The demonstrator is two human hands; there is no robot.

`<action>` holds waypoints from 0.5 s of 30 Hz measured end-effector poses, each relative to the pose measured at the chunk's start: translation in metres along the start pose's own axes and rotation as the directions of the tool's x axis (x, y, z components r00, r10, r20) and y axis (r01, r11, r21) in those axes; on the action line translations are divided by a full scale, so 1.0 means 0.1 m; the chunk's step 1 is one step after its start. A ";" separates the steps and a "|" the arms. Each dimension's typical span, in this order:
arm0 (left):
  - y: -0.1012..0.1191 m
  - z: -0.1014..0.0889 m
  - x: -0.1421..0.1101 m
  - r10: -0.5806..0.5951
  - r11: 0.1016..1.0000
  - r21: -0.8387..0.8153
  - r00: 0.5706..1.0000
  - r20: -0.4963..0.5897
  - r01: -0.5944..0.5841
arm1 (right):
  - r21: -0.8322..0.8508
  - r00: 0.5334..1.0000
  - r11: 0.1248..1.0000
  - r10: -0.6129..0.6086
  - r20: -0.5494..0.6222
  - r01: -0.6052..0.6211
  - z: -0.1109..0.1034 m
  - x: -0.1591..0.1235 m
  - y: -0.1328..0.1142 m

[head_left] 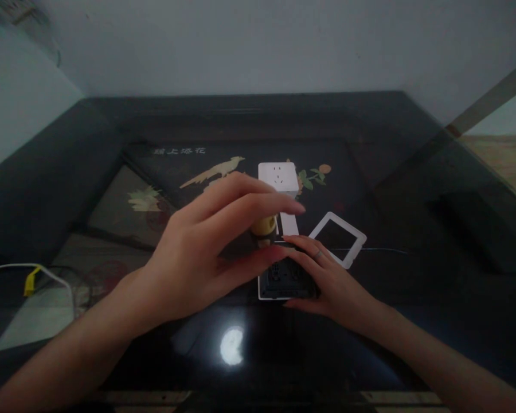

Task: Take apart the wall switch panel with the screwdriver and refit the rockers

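Observation:
My left hand point(215, 241) curls over a screwdriver with a yellow and dark handle point(264, 225), thumb on the near side and fingers on the far side. Its lower end is hidden by the thumb. Underneath lies a wall socket point(286, 281), its dark back facing up and a white edge showing along the near and left sides. From the right, my right hand point(322, 275) grips this socket, fingers over its far edge and thumb at the near edge. A ring shows on one finger.
Beyond the hands lie a white socket panel point(278, 176) and a white strip-like piece point(289, 223). A white square frame point(356, 244) rests to the right. The glossy dark table point(241, 120) bears bird and flower pictures. A white cable point(55, 278) with a yellow tag runs at left.

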State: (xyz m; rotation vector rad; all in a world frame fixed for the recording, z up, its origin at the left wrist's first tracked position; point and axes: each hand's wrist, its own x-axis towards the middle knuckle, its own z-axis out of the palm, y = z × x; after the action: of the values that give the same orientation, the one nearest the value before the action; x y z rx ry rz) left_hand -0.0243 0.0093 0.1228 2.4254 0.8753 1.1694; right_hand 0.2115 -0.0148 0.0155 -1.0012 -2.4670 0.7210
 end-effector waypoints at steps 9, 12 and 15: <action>-0.01 -0.10 -0.05 -0.064 0.979 -0.186 0.993 0.103 0.083 | -0.033 1.000 0.999 -0.007 0.011 0.007 0.01 -0.02 0.01; -0.11 0.08 -0.06 0.053 0.984 -0.165 0.993 -0.103 -0.070 | -0.024 1.000 1.000 0.000 0.009 0.000 0.00 -0.01 0.00; -0.13 0.14 -0.04 0.080 0.979 -0.176 0.989 -0.123 -0.101 | -0.022 1.000 1.000 0.000 0.006 0.000 0.01 -0.01 0.00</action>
State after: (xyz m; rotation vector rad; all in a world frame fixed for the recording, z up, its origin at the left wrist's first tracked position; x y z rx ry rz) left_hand -0.0201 0.0160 0.1051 2.2897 0.6628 1.3709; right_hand 0.2120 -0.0159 0.0149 -1.0088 -2.4852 0.7001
